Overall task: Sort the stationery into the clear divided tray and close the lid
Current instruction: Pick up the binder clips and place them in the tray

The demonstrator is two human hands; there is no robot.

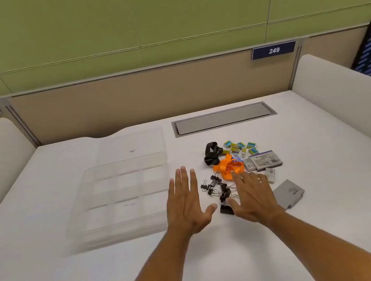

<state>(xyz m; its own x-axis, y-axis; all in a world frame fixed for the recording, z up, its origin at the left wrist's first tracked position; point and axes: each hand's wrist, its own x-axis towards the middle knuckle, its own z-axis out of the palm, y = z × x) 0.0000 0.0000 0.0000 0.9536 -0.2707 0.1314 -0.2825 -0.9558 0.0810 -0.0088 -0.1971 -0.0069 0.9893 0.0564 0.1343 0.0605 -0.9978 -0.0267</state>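
Green wall panels and a tan divider stand behind your white bench, where a grey hatch cover is set into the far side. Your left hand is spread flat with straight fingers, holding nothing, just beside the right edge of the clear divided tray, whose lid lies open behind it. Your right hand is likewise flat and holds nothing, over the near edge of the stationery. Between your hands lie black binder clips. Beyond them sit an orange strap, a black strap, small staple boxes, a larger box and a grey case.
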